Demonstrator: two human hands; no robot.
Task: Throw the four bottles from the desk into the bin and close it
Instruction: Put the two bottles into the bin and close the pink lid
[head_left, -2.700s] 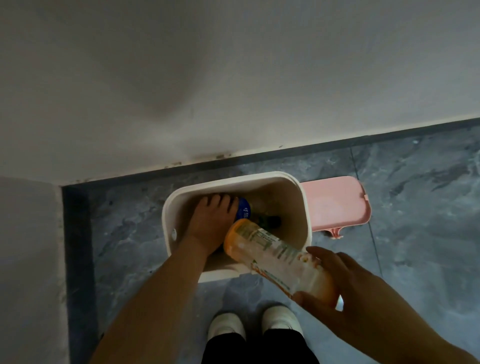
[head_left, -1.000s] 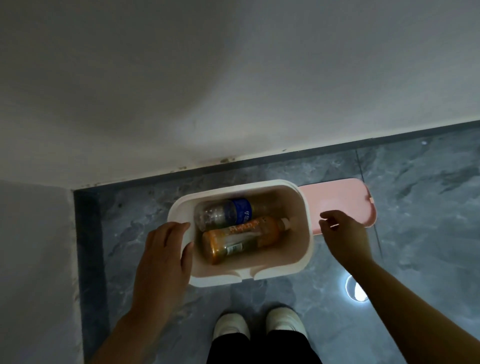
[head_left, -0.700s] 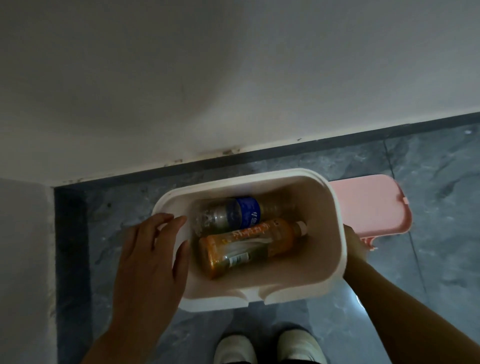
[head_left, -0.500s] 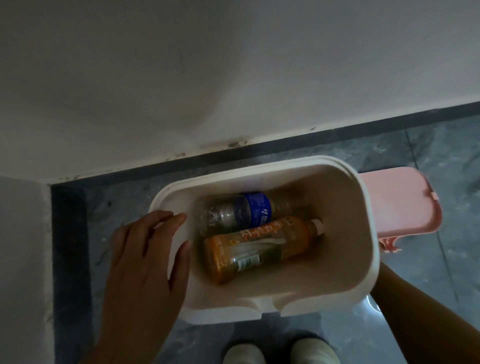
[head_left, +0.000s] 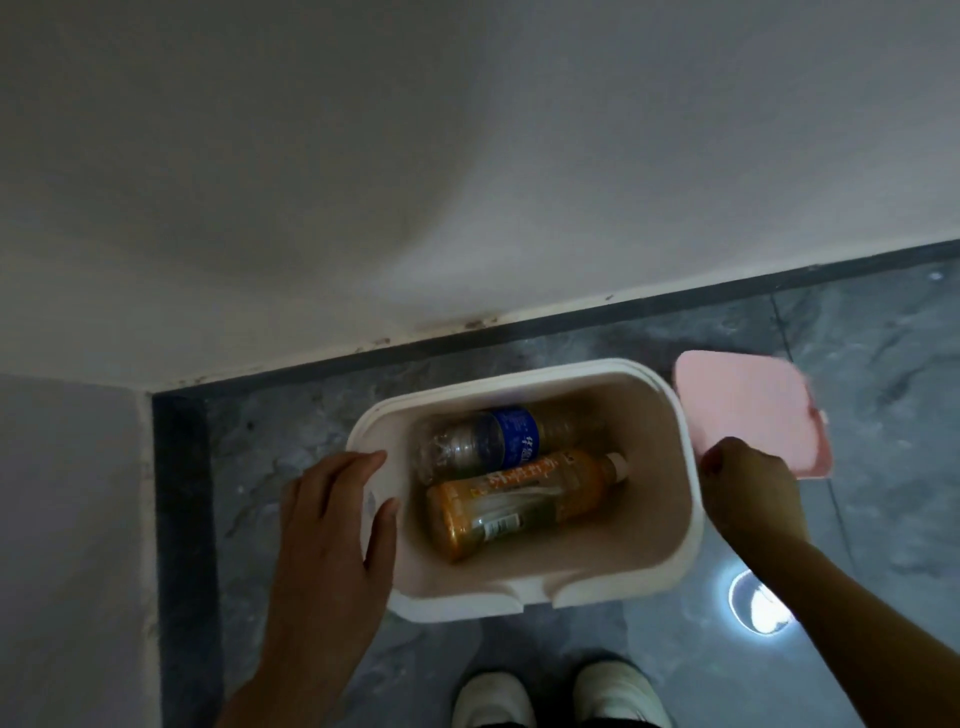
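Observation:
A white bin (head_left: 680, 499) stands open on the grey floor by the wall. Inside lie a clear bottle with a blue label (head_left: 498, 441) and, in front of it, an orange bottle (head_left: 524, 501); anything beneath them is hidden. My left hand (head_left: 337, 514) rests on the bin's left rim, thumb on the inner edge. My right hand (head_left: 748, 493) grips the near edge of the pink lid (head_left: 748, 410), which is lifted and blurred to the right of the bin.
A white wall with a dark skirting strip (head_left: 519, 332) runs right behind the bin. A grey panel (head_left: 67, 545) closes the left side. My white shoes (head_left: 556, 696) are just in front of the bin. A bright light reflection (head_left: 758, 603) shows on the floor tiles.
My right hand has come up from beside the bin and taken hold of the pink lid, which now tilts up from the floor. My left hand stays on the left rim.

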